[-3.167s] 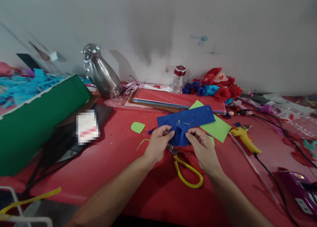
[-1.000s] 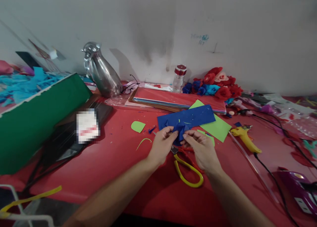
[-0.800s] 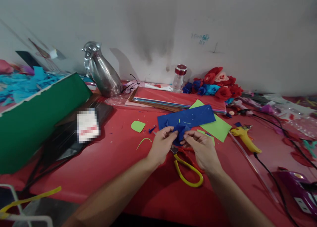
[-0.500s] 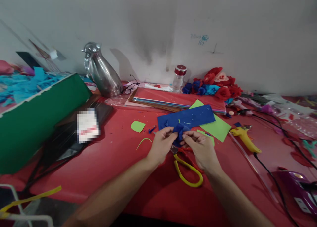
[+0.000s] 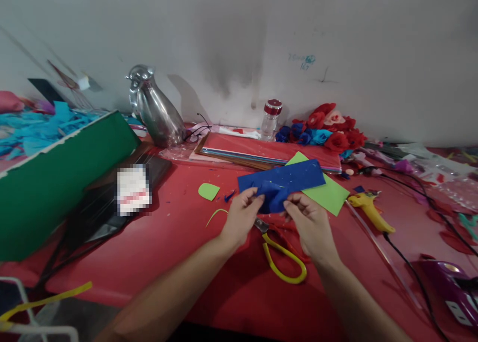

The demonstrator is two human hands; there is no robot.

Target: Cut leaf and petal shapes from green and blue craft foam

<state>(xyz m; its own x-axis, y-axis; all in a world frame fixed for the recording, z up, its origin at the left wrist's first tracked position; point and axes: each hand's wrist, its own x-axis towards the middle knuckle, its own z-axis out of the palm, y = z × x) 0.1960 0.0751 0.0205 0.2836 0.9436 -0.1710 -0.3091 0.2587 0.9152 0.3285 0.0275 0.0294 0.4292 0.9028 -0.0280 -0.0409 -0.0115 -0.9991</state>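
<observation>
A small piece of blue crepe paper (image 5: 274,198) is stretched between my two hands. Its left end is pinched by the fingers of my left hand (image 5: 242,215), its right end by those of my right hand (image 5: 308,222). Just below lie scissors (image 5: 284,267) with yellow and red handles, the blades partly hidden by my left hand. Behind my hands a flat blue strip (image 5: 298,175) rests across a light green sheet (image 5: 334,195). To the left is a rounded green cutout (image 5: 208,191) with blue scraps (image 5: 229,196) beside it.
A yellow glue gun (image 5: 371,210) and its cord lie at right, near a purple power strip (image 5: 450,287). Stacked coloured sheets (image 5: 239,150), a glass jar (image 5: 271,120), paper roses (image 5: 336,130) and a metal jug (image 5: 157,108) stand behind. A green box (image 5: 70,182) is at left.
My hands have moved slightly apart. The blue crepe paper, bunched between my fingers before, is now spread wider between them.
</observation>
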